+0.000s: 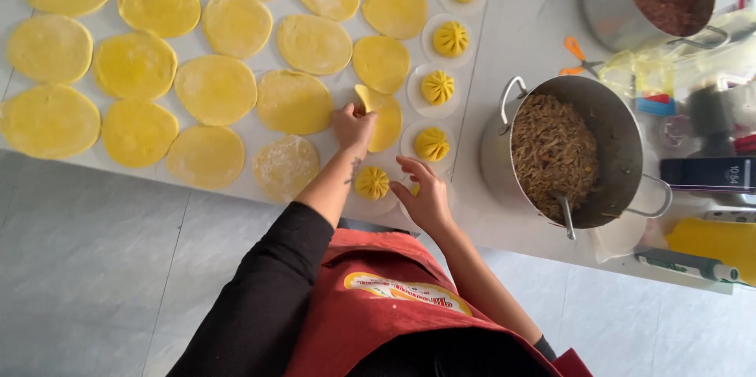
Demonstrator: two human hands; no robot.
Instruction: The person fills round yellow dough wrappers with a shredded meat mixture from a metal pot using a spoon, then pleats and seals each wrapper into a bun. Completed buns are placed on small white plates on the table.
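your left hand [352,126] pinching up the edge of a yellow dough round [383,118] | right hand [425,192] loosely curled over a small yellow piece, grip unclear | filling pot [622,137] just right

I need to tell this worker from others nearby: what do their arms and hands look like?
Both hands, left hand and right hand, are bare, no gloves. Black sleeves are pushed up above the elbows. A small dark tattoo marks the left forearm. A red apron covers the front.

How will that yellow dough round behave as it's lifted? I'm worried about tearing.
Probably floppy: the dough round already curls up at the edge the left hand pinches. Likely light, being thin. Its floury-looking surface suggests it won't stick much.
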